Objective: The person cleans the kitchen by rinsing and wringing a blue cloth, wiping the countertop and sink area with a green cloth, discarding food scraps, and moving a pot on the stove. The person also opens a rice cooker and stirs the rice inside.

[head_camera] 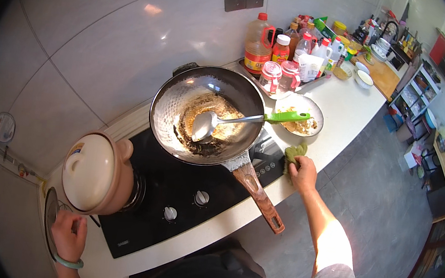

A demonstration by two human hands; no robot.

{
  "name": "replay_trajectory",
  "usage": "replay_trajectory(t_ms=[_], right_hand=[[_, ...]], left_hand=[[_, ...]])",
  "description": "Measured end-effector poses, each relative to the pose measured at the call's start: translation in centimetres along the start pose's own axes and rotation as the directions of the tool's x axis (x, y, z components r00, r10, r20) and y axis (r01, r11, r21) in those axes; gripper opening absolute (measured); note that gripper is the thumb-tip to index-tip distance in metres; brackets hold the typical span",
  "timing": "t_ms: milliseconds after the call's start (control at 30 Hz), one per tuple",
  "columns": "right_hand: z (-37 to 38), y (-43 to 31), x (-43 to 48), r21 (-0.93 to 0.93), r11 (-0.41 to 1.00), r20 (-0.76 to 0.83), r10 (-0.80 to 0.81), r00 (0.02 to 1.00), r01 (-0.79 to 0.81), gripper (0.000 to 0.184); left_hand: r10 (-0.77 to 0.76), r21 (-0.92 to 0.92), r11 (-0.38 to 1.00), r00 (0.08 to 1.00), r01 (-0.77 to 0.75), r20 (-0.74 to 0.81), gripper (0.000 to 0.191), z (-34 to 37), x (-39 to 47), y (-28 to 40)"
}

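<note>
My right hand [304, 174] grips a crumpled green cloth [295, 154] at the counter's edge, right of the black gas hob [158, 185]. A wok [168, 103] with a wood-patterned handle stands on the hob's far burner. Inside it rests a metal spatula [241, 119], its green handle reaching over a bowl of food [321, 117]. My left hand [69, 235], a green bangle at its wrist, is by a round lid [49, 209] standing on edge at the left wall. Whether its curled fingers hold anything is hidden. A lidded clay pot [91, 173] is on the near-left burner.
A tray [262, 89] of oil and sauce bottles [259, 43] and seasoning jars stands behind the bowl. Farther along the counter are small bowls [364, 79] and a wooden board [380, 77]. A gas pipe [15, 162] runs along the left wall.
</note>
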State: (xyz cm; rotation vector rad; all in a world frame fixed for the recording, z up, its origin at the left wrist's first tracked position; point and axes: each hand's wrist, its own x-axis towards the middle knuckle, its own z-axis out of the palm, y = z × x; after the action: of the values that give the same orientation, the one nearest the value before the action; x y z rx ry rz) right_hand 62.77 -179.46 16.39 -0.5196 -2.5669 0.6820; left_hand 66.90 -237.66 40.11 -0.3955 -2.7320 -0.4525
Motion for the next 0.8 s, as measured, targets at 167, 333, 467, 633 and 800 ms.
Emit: replay_trajectory(t_ms=[167,333,467,633,800], right_hand=[[4.3,-3.2,4.6,0.133,0.938,-0.035,-0.317,0.948,0.319,0.043],[7.3,-3.8,4.5,-0.080,0.894,0.183,-0.422,0.888,0.441,0.054],[5.6,-5.8,0.1,0.000,0.838,0.306,-0.519,0.798,0.546,0.052],[2.0,-10.6,-7.2,0.359,0.698,0.273,-0.714,0.645,0.620,0.052],[4.0,-12.8,-15.8,0.648,0.544,0.320,-0.829,0.458,0.532,0.048]], left_hand=[[0.043,-0.025,0.999,0.994,-0.040,0.098,0.011,2.4,-2.3,2.1],[0.090,-0.041,0.996,0.977,-0.084,0.191,0.012,5.0,-2.5,4.5],[0.102,-0.023,0.995,0.967,-0.100,0.235,0.012,6.2,-3.2,5.3],[0.132,-0.049,0.991,0.945,-0.123,0.299,0.012,7.8,-4.4,5.9],[0.171,-0.079,0.985,0.935,-0.154,0.309,0.012,8.5,-4.3,6.1]])
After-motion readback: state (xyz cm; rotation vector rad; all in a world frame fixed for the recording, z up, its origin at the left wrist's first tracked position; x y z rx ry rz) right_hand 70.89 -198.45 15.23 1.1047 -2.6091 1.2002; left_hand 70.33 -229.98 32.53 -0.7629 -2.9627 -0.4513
